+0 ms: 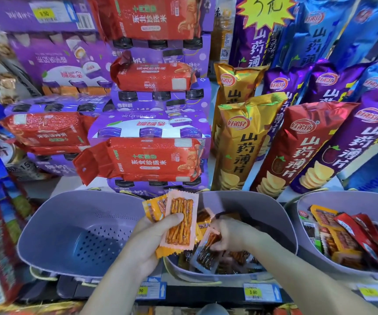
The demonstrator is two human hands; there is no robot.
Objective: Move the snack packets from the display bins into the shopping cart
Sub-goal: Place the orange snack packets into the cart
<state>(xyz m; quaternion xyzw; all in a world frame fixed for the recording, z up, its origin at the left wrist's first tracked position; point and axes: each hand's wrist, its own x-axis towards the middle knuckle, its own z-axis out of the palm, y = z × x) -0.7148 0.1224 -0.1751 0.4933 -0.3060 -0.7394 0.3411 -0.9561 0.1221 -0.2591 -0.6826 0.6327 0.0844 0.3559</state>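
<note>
My left hand (151, 239) grips a small stack of snack packets (180, 220), orange and pink wrappers with clear windows, above the gap between the left and middle bins. My right hand (231, 235) reaches into the middle grey bin (272, 214) and pinches a clear snack packet (206, 253) lying on the pile there. The left grey bin (70, 226) has a perforated bottom and holds nothing visible. The right grey bin (342, 201) holds several red and orange packets (347, 237). No shopping cart is in view.
Behind the bins stand tall chip bags (297, 146) in gold, red and purple, and stacked purple drink cartons with red rice packs (145, 160). Yellow price tags (254, 292) line the shelf's front edge. Blue and red bags crowd the far left.
</note>
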